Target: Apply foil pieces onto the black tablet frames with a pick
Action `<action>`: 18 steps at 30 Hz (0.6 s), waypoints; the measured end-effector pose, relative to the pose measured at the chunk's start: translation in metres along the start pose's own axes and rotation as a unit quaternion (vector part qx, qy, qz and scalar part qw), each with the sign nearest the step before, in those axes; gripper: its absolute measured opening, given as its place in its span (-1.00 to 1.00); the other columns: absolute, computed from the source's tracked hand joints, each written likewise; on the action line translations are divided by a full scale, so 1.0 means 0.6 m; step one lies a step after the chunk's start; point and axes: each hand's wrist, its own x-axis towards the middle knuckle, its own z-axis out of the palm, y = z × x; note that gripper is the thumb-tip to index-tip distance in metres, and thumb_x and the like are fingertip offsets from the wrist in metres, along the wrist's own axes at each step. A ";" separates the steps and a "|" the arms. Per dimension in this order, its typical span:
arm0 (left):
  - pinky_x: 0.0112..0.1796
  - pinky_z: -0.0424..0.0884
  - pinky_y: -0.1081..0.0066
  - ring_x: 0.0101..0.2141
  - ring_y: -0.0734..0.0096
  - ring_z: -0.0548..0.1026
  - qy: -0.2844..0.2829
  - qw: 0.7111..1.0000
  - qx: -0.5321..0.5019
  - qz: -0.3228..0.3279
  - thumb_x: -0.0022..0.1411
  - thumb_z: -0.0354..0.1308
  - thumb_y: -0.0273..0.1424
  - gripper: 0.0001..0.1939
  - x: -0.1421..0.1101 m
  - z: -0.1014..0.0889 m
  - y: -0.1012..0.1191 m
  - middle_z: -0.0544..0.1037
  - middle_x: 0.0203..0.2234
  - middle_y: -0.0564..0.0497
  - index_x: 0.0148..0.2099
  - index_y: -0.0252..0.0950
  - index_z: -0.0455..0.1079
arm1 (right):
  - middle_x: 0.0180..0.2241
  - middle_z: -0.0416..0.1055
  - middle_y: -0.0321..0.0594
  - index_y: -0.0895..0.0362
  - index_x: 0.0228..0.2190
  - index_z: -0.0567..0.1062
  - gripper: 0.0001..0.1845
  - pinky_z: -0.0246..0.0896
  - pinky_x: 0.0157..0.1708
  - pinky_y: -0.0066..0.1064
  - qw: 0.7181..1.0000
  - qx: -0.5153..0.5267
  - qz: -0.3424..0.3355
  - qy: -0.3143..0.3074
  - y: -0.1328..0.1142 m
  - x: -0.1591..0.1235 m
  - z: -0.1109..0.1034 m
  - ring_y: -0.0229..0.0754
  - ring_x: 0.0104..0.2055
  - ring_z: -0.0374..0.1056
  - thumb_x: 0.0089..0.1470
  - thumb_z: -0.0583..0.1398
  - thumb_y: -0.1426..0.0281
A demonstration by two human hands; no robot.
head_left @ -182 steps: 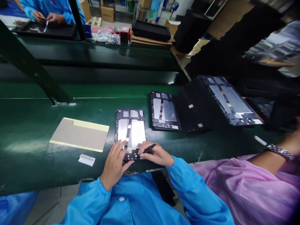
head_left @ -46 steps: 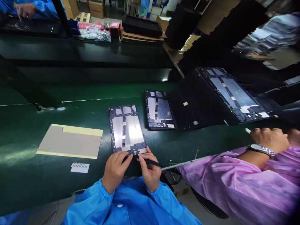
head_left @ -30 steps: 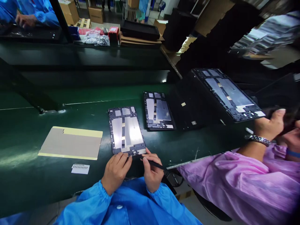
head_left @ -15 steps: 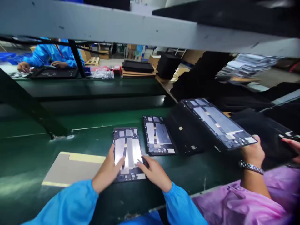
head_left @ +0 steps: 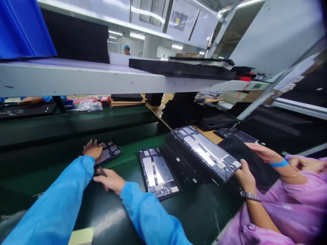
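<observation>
My left hand (head_left: 93,150), fingers spread and somewhat blurred, lies at the near left side of an opened tablet (head_left: 112,149) with its inner parts bare. The hand and sleeve hide part of that tablet. Closer to me, my right hand (head_left: 113,180) is closed around a small dark tool (head_left: 101,171), whose kind I cannot make out. A second opened tablet (head_left: 159,173) lies on the green bench (head_left: 114,217) to the right of my hands.
On the right, a co-worker's hand (head_left: 246,177) holds another opened tablet (head_left: 204,149) tilted above a black panel (head_left: 181,160). The co-worker's other hand (head_left: 265,153) is beside a black sheet (head_left: 237,156). A white shelf beam (head_left: 76,81) crosses overhead. A pale card (head_left: 81,236) lies at the front.
The tablet that was between my hands now lies farther away to the left on the bench. My left hand went with it, and my view has turned up and right.
</observation>
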 end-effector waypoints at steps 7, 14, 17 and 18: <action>0.10 0.43 0.13 0.11 0.08 0.51 -0.102 0.963 -0.249 0.017 0.27 0.11 -0.36 -0.50 -0.202 0.164 0.183 0.49 0.14 -0.32 0.23 -0.38 0.29 | -0.14 0.46 0.03 0.10 -0.22 0.56 -0.76 0.33 -0.46 -0.30 0.911 -0.257 0.003 0.322 0.113 -0.172 -0.345 -0.03 -0.35 0.53 0.12 0.20 0.25; 0.18 0.35 0.27 0.26 0.16 0.34 -0.141 0.905 -0.390 -0.093 0.35 -0.04 -0.34 -0.35 -0.377 0.203 0.247 0.28 0.31 -0.30 0.40 -0.47 0.00 | -0.36 0.48 -0.05 0.19 -0.23 0.61 -0.70 0.42 -0.22 -0.22 0.897 -0.375 0.003 0.235 0.191 -0.217 -0.399 0.03 -0.28 0.54 0.10 0.13 0.33; 0.17 0.36 0.35 0.28 0.24 0.31 -0.134 0.882 -0.427 -0.146 0.38 -0.08 -0.26 -0.33 -0.450 0.171 0.179 0.22 0.35 -0.20 0.45 -0.34 -0.07 | -0.30 0.53 -0.04 0.17 -0.15 0.60 -0.61 0.45 -0.17 -0.19 0.934 -0.318 -0.035 0.158 0.204 -0.268 -0.351 0.07 -0.20 0.55 0.10 0.13 0.24; 0.19 0.33 0.35 0.31 0.24 0.25 -0.132 0.870 -0.444 -0.167 0.39 -0.07 -0.23 -0.31 -0.477 0.160 0.154 0.16 0.38 -0.17 0.46 -0.31 -0.10 | -0.27 0.55 -0.04 0.15 -0.13 0.60 -0.60 0.45 -0.17 -0.20 0.944 -0.297 -0.046 0.135 0.210 -0.290 -0.330 0.06 -0.20 0.55 0.12 0.14 0.20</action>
